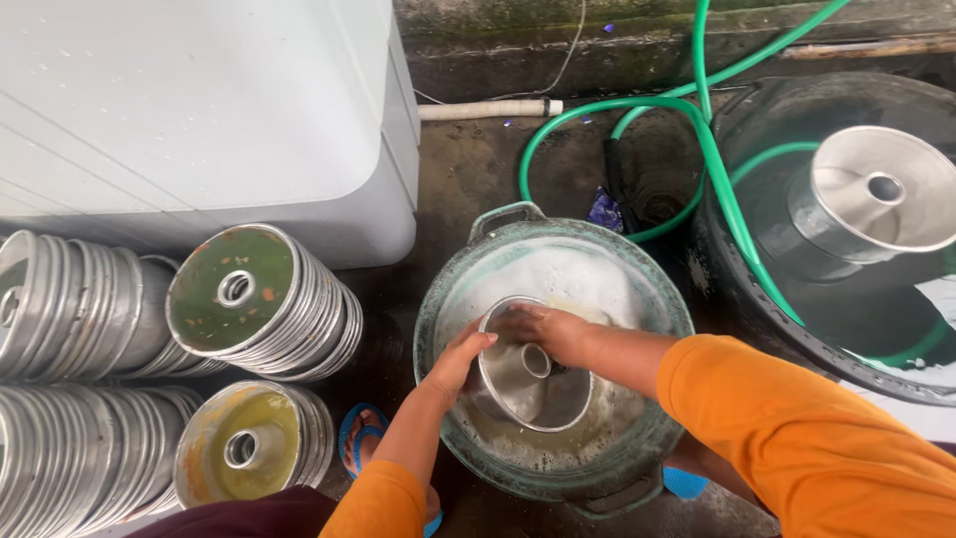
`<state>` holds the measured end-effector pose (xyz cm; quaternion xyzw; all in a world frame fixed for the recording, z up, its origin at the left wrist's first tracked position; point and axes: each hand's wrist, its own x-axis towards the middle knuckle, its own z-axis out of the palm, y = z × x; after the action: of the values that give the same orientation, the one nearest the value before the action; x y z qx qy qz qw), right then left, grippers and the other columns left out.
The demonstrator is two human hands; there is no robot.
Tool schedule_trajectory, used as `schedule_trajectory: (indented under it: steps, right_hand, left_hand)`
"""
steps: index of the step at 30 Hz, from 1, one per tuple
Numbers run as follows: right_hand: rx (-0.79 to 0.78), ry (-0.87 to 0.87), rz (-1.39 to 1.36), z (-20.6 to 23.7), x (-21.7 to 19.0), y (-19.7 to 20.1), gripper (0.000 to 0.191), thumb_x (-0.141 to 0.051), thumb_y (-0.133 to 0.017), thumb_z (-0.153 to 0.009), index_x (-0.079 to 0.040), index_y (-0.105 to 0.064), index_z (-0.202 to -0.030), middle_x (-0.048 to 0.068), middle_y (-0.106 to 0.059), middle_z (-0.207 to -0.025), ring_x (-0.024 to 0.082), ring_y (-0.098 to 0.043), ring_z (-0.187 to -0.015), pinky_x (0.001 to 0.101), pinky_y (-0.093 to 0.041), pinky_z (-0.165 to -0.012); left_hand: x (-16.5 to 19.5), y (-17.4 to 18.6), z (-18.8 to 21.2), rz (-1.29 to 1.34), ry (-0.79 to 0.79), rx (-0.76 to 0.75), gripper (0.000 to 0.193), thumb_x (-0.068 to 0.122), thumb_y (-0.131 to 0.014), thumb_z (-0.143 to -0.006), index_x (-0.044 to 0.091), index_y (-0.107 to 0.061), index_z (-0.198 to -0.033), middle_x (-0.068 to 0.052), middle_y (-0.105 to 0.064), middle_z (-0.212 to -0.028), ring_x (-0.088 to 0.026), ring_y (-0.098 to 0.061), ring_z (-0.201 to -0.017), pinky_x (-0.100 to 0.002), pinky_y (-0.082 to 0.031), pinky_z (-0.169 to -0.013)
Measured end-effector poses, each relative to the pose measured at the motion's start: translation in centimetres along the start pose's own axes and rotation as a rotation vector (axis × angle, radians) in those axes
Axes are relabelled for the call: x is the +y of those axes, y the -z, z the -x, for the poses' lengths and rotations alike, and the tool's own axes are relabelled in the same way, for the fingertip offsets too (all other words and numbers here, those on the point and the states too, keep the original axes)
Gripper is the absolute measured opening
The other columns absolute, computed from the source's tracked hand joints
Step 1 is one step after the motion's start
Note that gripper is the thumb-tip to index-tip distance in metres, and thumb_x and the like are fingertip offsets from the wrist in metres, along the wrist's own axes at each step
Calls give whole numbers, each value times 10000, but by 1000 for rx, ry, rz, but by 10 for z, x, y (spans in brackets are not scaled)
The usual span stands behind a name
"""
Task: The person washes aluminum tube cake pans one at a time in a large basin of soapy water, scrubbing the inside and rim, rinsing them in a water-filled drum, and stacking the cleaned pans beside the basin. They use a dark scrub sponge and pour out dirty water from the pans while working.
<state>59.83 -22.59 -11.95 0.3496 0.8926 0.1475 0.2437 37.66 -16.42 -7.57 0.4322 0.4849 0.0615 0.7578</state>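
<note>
Soft, even daylight fills the frame, with no hard shadows. The white appliance point(199, 110) in the upper left is the brightest area, nearly washed out. Mild glare sits on the metal mould point(881, 189) at the right and on the stacked moulds point(264, 299) at the left. The wet floor point(468, 169) at centre top stays dim. Lines bow slightly toward the edges. Focus is sharp at centre; the orange sleeve point(817, 438) at lower right looks slightly soft.

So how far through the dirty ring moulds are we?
Early, it seems. One clean mould sits in the black rinse tub. The left hand and right hand hold another mould in the soapy basin. Three greasy stacks wait at left.
</note>
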Motion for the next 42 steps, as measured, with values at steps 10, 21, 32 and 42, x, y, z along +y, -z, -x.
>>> schedule_trajectory:
  steps: [10,21,32,42]
  right_hand:
    - [-8,-363,-1164,-15,-60,-7,367,-223,-630,-841,-67,-721,-1161,196,-644,-1267,354,-574,-1133,442,-442,-958]
    - [339,-586,-821,1,-23,86,173,-195,-685,-727,-81,-739,-846,146,-706,-1015,351,-651,-1068,491,-517,-910]
    - [218,-961,-1398,-29,-19,34,224,-178,-651,-891,-58,-741,-1057,132,-752,-1077,299,-714,-1007,438,-569,-873]
    - [291,-641,-694,-6,-43,79,370,-130,-701,-782,-64,-684,-1146,139,-658,-1252,304,-592,-1219,405,-456,-1070]
  left_hand:
    - [-21,-11,-21,156,-315,183,813,293,-731,-756,167,-489,-1521,-119,-596,-1433,-237,-592,-1253,-352,-472,-1042]
    - [-7,-10,-24,63,-176,315,832,450,-738,-741,156,-534,-1493,-146,-671,-1346,-251,-642,-1193,-365,-490,-1006]
    - [8,-66,34,-708,-335,317,963,468,-758,-646,307,-464,-1549,-221,-657,-1278,-364,-636,-1201,-417,-489,-1046]
    - [18,-42,16,-330,-287,331,884,502,-731,-672,237,-520,-1489,-181,-696,-1298,-327,-696,-1176,-405,-537,-998]
